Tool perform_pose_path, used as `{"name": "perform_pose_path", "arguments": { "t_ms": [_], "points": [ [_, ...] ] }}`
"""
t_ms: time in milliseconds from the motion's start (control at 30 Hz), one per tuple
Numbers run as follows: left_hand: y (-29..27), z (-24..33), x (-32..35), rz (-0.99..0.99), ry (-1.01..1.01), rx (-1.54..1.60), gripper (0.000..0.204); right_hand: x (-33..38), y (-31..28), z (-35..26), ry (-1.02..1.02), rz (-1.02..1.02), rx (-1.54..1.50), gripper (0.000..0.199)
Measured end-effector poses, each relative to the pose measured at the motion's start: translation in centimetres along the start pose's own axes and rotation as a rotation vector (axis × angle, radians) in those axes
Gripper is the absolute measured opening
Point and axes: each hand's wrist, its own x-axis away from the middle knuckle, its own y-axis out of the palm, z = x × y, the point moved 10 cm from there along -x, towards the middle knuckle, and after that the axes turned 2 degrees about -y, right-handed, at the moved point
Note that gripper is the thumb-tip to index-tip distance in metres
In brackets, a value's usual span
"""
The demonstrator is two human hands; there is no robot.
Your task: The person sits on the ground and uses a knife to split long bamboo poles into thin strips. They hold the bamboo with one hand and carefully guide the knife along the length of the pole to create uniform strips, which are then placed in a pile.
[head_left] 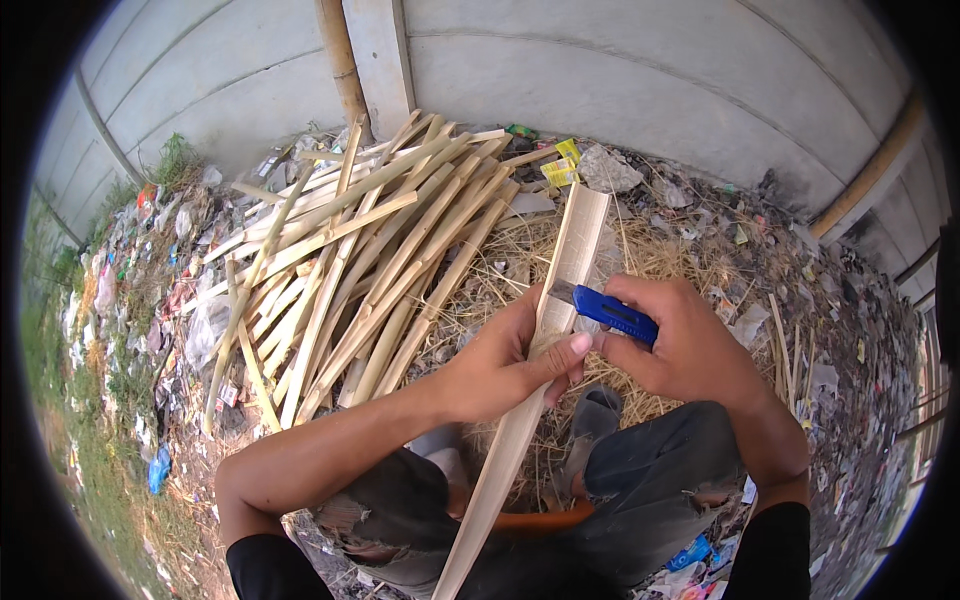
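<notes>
Two hands grip a bamboo strip (560, 290) and blue cutter (612, 313).

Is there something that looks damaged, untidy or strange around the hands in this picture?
Yes. The left hand grips the bamboo slat with its thumb close beside the blade of the blue utility knife held by the right hand. Litter lies scattered around the pile of bamboo strips.

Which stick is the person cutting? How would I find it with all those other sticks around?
Start at the grey wall, then look down past the big heap of bamboo strips on the left. The bamboo slat runs from the straw to the person's lap, gripped by the left hand. Only it lies apart from the heap, with the right hand pressing a blue utility knife against it.
</notes>
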Motion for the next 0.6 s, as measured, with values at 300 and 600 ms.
{"name": "perform_pose_path", "arguments": {
  "t_ms": [300, 600],
  "points": [
    [-0.4, -1.2, -1.6, 0.056, -0.062, 0.055, 0.036, -0.8, 1.2, 2.0, 0.132, -0.064, 0.377, 0.028],
    [-0.9, -2.2, -1.9, 0.201, -0.033, -0.026, 0.036, -0.9, 2.0, 3.5, 0.188, -0.065, 0.446, 0.025]
  ]
}}
